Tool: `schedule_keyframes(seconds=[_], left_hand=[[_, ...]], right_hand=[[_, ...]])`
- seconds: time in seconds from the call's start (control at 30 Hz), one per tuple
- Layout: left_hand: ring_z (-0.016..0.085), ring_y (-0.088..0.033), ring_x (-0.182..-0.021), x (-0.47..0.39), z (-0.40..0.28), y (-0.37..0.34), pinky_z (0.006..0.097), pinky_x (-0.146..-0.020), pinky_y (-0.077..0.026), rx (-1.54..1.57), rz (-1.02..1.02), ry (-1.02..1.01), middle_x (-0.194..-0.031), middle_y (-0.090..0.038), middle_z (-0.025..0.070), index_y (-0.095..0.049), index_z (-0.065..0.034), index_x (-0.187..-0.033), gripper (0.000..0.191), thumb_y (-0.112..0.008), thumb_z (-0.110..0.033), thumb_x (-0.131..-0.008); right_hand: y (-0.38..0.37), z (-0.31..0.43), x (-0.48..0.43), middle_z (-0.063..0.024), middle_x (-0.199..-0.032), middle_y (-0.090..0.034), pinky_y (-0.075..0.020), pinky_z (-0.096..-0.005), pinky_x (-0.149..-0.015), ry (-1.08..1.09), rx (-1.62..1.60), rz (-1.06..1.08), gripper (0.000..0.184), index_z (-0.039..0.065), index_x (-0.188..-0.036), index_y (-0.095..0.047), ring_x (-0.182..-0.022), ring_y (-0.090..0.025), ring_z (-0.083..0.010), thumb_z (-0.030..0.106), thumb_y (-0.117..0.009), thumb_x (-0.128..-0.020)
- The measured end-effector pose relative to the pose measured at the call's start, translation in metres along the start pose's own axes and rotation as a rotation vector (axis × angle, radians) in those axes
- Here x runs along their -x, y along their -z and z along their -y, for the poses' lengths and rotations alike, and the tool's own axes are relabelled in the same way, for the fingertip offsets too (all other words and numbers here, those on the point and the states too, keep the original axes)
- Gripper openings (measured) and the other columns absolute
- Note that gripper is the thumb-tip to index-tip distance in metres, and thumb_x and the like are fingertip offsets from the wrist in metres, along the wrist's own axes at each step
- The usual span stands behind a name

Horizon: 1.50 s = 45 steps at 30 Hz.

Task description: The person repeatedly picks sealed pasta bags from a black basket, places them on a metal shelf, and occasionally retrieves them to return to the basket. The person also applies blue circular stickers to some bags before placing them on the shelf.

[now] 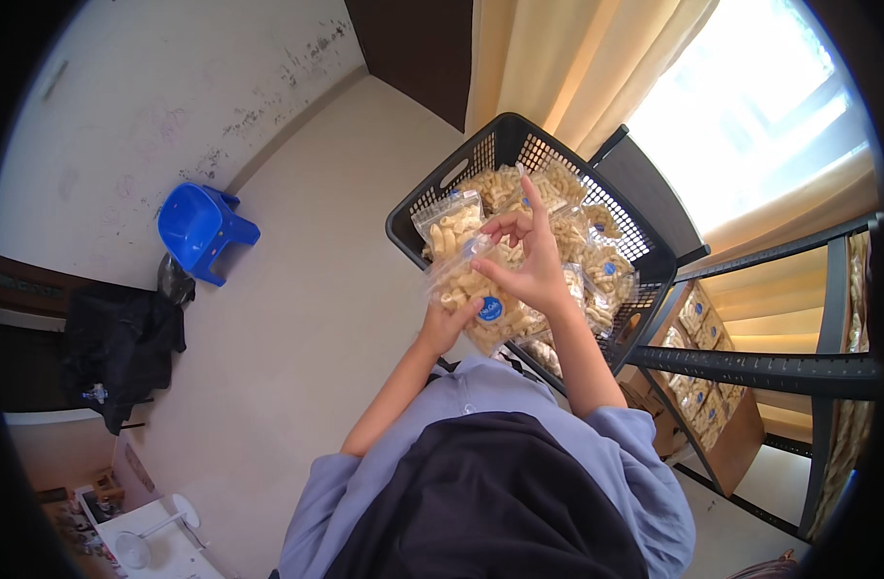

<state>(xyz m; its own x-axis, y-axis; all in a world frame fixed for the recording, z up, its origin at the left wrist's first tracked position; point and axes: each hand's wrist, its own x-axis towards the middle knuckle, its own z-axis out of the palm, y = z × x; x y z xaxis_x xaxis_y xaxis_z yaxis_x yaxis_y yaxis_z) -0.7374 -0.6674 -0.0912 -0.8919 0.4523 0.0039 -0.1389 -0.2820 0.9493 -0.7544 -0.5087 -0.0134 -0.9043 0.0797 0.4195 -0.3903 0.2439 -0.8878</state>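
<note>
My left hand grips the lower side of a clear zip bag of puffed snacks, its thumb beside a round blue sticker that bears writing. Above the bag, my right hand has its index finger raised, with thumb and other fingers near the bag's upper edge. Whether those fingertips touch the plastic I cannot tell. Beneath both hands stands a black plastic basket with perforated sides, filled with several similar snack bags. One bag leans upright near the basket's left rim.
At right, a slotted-metal shelf rack holds rows of bagged snacks. A blue plastic stool lies tipped by the wall. Yellow curtains hang behind the basket. A white table fan is at lower left.
</note>
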Motion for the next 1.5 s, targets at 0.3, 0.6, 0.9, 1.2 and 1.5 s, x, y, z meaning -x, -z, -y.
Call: schedule_keyframes(seconds=[0.3, 0.6, 0.9, 1.2, 1.5], left_hand=[[0.014, -0.054, -0.096, -0.005, -0.006, -0.011, 0.0277, -0.082, -0.045, -0.028, 0.023, 0.065, -0.109, -0.056, 0.0082, -0.046, 0.0010, -0.119, 0.045, -0.062, -0.015, -0.081], [0.013, -0.056, -0.092, -0.016, -0.006, -0.025, 0.0263, -0.078, -0.046, -0.043, 0.089, 0.117, -0.103, -0.058, 0.0081, -0.047, 0.0018, -0.117, 0.045, -0.063, -0.017, -0.080], [0.016, -0.053, -0.101, -0.022, -0.008, -0.034, 0.0299, -0.087, -0.043, -0.026, 0.206, 0.097, -0.111, -0.055, 0.0103, -0.043, 0.0016, -0.120, 0.049, -0.063, -0.015, -0.078], [0.018, -0.051, -0.105, -0.016, -0.002, -0.047, 0.0307, -0.089, -0.040, -0.123, 0.305, 0.133, -0.115, -0.052, 0.0107, -0.039, 0.0015, -0.125, 0.058, -0.062, -0.021, -0.076], [0.019, -0.047, -0.109, 0.010, 0.003, -0.064, 0.0303, -0.091, -0.039, -0.051, 0.318, 0.197, -0.120, -0.046, 0.0119, -0.035, 0.0021, -0.126, 0.064, -0.066, -0.018, -0.073]], right_hand=[[0.014, 0.007, -0.003, -0.0038, -0.077, -0.063, -0.0407, -0.0243, -0.066, -0.049, 0.063, -0.007, 0.086, -0.002, -0.137, -0.011, -0.069, -0.058, -0.0120, 0.006, -0.065, -0.070], [0.038, 0.007, 0.002, -0.0053, -0.071, -0.062, -0.0466, -0.0253, -0.068, -0.090, -0.004, -0.058, 0.081, -0.003, -0.136, -0.013, -0.069, -0.060, -0.0131, 0.001, -0.063, -0.073], [0.054, 0.016, 0.014, -0.0057, -0.072, -0.060, -0.0496, -0.0283, -0.075, -0.198, -0.087, -0.090, 0.074, -0.002, -0.132, -0.019, -0.075, -0.062, -0.0154, -0.004, -0.063, -0.072], [0.076, 0.022, 0.033, -0.0040, -0.068, -0.052, -0.0529, -0.0306, -0.074, -0.255, -0.356, -0.092, 0.066, -0.002, -0.125, -0.025, -0.080, -0.064, -0.0217, -0.006, -0.062, -0.071], [0.085, 0.023, 0.066, -0.0044, -0.068, -0.054, -0.0527, -0.0252, -0.065, -0.225, -0.245, -0.131, 0.067, -0.003, -0.123, -0.029, -0.069, -0.062, -0.0138, -0.004, -0.069, -0.069]])
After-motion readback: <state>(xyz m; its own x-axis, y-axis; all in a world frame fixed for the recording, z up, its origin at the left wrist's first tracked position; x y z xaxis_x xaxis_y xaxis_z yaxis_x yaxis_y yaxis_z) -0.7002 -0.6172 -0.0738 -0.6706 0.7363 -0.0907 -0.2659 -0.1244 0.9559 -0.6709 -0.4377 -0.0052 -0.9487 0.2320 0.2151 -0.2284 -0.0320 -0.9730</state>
